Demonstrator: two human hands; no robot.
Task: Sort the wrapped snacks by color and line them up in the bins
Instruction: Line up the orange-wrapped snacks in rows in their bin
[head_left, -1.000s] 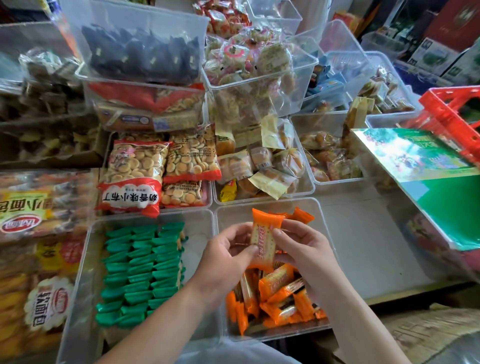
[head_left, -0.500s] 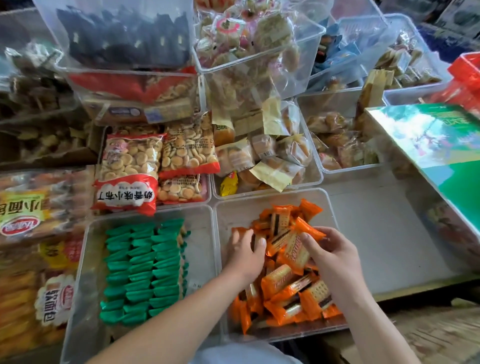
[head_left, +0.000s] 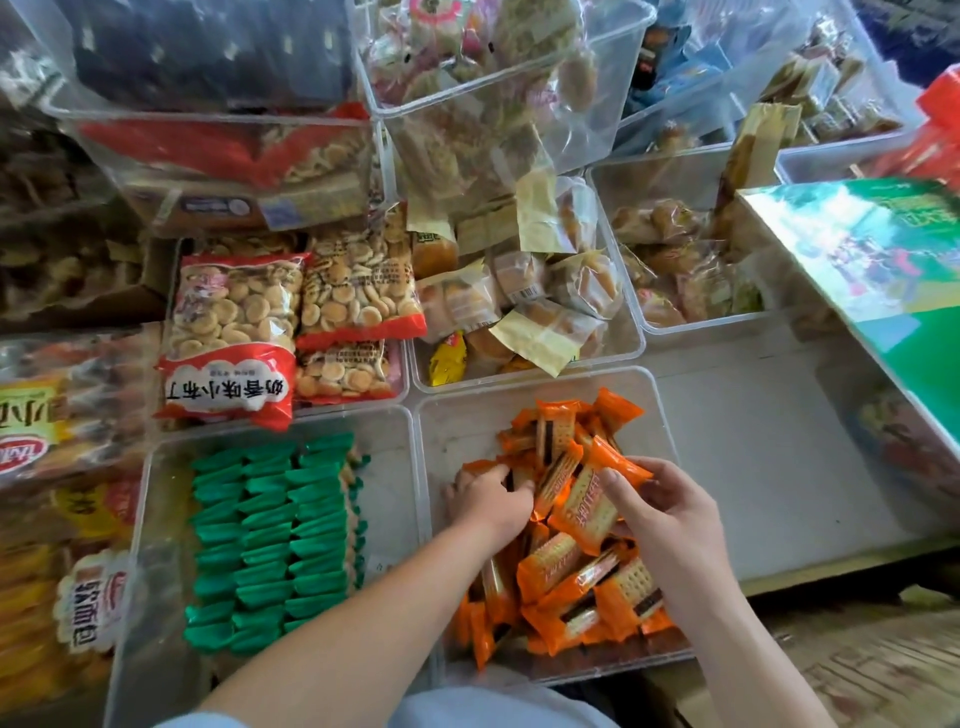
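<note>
orange packet (head_left: 584, 501), print unreadable, pinched by right hand (head_left: 670, 519); left hand (head_left: 488, 504) fingers (head_left: 492, 472) buried, grip unclear.

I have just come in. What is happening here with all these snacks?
A person sorts wrapped snacks into clear bins. The right hand holds one orange packet above the loose orange pile in the right bin; the left hand reaches into that pile, grip unclear. The green packets in the left bin already lie in neat rows. The orange ones are not yet lined up.
</note>
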